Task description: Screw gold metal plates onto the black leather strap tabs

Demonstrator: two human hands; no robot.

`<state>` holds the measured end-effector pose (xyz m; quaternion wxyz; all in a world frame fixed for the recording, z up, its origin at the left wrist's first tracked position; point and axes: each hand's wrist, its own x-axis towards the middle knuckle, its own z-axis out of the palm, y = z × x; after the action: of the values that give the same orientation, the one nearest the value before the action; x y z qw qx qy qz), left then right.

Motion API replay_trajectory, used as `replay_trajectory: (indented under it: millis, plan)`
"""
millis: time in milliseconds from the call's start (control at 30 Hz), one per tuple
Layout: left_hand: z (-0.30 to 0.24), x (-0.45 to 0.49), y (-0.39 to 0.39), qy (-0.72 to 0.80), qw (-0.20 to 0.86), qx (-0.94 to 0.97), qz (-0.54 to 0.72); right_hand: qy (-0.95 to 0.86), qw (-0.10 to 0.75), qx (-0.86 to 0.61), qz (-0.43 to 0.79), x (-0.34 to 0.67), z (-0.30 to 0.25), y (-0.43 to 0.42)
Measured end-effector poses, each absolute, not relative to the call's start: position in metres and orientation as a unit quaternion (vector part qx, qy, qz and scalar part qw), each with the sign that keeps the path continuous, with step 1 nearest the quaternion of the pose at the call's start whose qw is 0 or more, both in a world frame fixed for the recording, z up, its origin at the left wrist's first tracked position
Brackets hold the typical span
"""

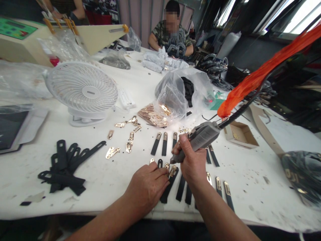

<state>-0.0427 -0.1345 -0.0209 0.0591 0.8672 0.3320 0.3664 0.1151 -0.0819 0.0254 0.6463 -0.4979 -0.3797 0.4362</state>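
Note:
My right hand (pixel 193 164) is wrapped round a grey electric screwdriver (pixel 204 135), tilted with its tip down to the left. The tip is close to a small gold metal plate (pixel 167 165) under the fingertips of my left hand (pixel 144 185). Those fingers are closed and press on the plate and the black strap under it, most of which they hide. Just right of them lies another black strap (pixel 170 185) topped with a gold plate. More plated straps (pixel 227 192) lie in rows around my right hand. Loose gold plates (pixel 112 152) are scattered left of the rows.
A pile of black straps (pixel 66 165) lies at left, near a white fan (pixel 82 88). Beyond my hands is a plastic bag (pixel 173 100) with gold plates. A small cardboard box (pixel 242 134) stands at right, below an orange-wrapped cable (pixel 263 73). A person (pixel 173 33) sits across the table.

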Motion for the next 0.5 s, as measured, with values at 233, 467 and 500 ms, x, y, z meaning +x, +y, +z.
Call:
replay_trajectory:
  millis: [233,467,500]
  plan:
    - [-0.0216,-0.0421,-0.1351,0.335,0.065,0.868,0.362,-0.385,0.642,-0.503,0.432,0.1144,0.0232,-0.0808]
    - [-0.0221,-0.0415,-0.1346,0.334,0.067,0.867,0.364,-0.387,0.644,-0.505,0.426,0.1112,0.0258,-0.0802]
    - [-0.0216,-0.0415,-0.1344,0.334,0.066,0.867,0.363,-0.387,0.644,-0.505,0.426,0.1106,0.0261,-0.0802]
